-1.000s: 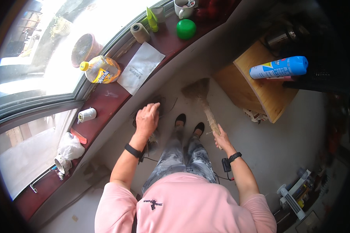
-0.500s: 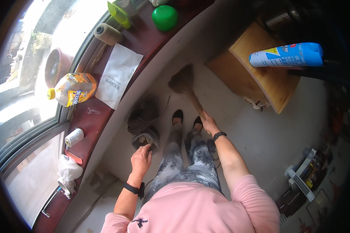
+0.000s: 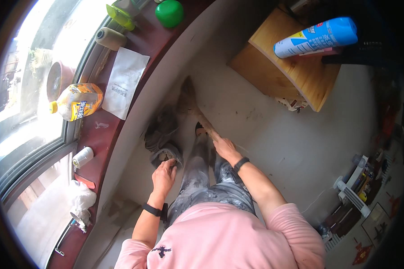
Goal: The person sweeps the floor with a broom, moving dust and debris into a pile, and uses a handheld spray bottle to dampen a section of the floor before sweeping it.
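My right hand (image 3: 226,150) is closed around the handle of a short broom (image 3: 204,123). The broom's dark, fan-shaped head (image 3: 187,95) rests by the wall below the window sill, left of my feet. My left hand (image 3: 164,177) is held out low in front of me with its fingers curled; what it holds, if anything, I cannot make out. Just beyond its fingertips is a grey bag-like container (image 3: 156,158) with pale bits inside. A dark, crumpled-looking heap (image 3: 159,127) lies between that container and the broom head. One dark shoe (image 3: 200,129) shows beside the broom handle.
Along the dark red sill (image 3: 101,139) stand a drink bottle (image 3: 83,102), thread cones (image 3: 111,39), a white paper bag (image 3: 125,83), a green round container (image 3: 169,13) and a plastic bag (image 3: 81,197). At right, a wooden cabinet (image 3: 285,58) bears a blue spray can (image 3: 316,38).
My right hand has swung the broom leftward, bringing its head to the wall near the dark heap. My left hand stays about where it was. The view has shifted slightly.
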`<state>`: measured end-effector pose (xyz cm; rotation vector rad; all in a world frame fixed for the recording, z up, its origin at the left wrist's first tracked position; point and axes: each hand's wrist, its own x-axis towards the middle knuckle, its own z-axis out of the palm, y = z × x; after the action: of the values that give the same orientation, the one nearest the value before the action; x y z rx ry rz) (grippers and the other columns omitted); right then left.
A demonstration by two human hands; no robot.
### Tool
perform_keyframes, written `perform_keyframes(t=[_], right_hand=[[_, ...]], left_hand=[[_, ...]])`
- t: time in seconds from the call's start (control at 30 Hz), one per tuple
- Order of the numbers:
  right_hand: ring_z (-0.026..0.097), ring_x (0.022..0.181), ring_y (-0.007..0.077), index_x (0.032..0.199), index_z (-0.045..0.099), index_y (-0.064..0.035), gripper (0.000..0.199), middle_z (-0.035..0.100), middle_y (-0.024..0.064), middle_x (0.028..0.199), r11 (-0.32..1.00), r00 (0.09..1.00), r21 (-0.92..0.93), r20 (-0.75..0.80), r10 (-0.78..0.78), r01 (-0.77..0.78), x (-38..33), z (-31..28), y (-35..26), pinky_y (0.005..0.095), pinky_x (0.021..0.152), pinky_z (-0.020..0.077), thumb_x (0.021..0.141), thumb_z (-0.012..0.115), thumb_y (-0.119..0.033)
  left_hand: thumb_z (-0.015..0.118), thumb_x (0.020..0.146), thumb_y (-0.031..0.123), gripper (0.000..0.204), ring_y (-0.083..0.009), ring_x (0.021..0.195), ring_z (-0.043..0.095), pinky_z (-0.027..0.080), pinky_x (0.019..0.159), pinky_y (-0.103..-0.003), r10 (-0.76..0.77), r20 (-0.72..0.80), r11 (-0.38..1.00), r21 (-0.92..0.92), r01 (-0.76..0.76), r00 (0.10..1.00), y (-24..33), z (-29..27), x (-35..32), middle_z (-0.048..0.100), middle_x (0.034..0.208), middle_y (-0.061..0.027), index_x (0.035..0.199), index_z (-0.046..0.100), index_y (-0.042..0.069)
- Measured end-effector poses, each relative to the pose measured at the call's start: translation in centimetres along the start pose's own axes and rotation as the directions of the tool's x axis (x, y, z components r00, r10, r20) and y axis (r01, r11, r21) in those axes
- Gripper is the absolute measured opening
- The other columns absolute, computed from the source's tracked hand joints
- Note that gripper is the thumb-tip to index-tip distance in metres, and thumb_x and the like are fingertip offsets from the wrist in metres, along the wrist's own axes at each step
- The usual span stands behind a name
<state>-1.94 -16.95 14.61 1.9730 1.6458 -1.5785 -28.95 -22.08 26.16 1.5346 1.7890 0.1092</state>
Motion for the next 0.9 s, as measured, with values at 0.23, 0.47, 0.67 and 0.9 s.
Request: perform_keyframes(t=[0.23,0.47,0.67,0.9], right_hand=[[0.061,0.103,0.0378,0.137,0.038,-0.0303,0.044,0.065,0.0196,0.108,0.972,0.990,-0.191,0.008,0.143,-0.139,0.0,1.3,10.0,0.0486,0.087,0.0471,0.094,0.046,-0.023],[0.064,0.099,0.0367,0.146,0.025,-0.0358,0.057,0.066,0.0189,0.105,0.758,0.774,-0.159,-0.087,0.628,-0.633,-17.5,1.0,31.6,0.0475,0.084,0.0491,0.095,0.049,-0.030],[0.058,0.055,0.0191,0.146,0.033,-0.0253,0.054,0.061,0.0083,0.075,0.618,0.672,0.519,-0.107,0.733,-0.591,-25.4,0.6,34.6,0.0339,0.051,0.0501,0.096,0.051,-0.025],[0.061,0.059,0.0227,0.144,0.039,-0.0250,0.052,0.065,0.0126,0.079,0.774,0.857,0.460,-0.052,0.513,-0.435,-20.5,-4.8,19.5,0.0360,0.059,0.0518,0.093,0.052,-0.023]], left_hand=[[0.064,0.083,0.012,0.026,-0.0277,0.085,0.066,0.052,0.075,-0.038,-0.051,0.062,0.991,0.124,0.043,0.997,-0.6,1.6,-3.1,0.067,0.096,-0.0087,0.108,0.062,0.009],[0.064,0.082,0.012,0.026,-0.0294,0.087,0.065,0.052,0.075,-0.039,0.062,0.096,0.987,0.140,-0.075,0.993,1.2,4.2,-4.9,0.067,0.097,-0.0093,0.108,0.062,0.009],[0.065,0.081,0.015,0.026,-0.0302,0.085,0.065,0.052,0.074,-0.040,0.146,0.072,0.977,0.148,-0.155,0.987,3.1,4.3,-4.5,0.066,0.093,-0.0099,0.106,0.062,0.009],[0.070,0.081,0.023,0.019,-0.0303,0.083,0.064,0.051,0.072,-0.039,0.228,0.101,0.951,0.190,-0.244,0.968,5.0,2.5,-0.2,0.067,0.094,-0.0096,0.082,0.068,0.005]])
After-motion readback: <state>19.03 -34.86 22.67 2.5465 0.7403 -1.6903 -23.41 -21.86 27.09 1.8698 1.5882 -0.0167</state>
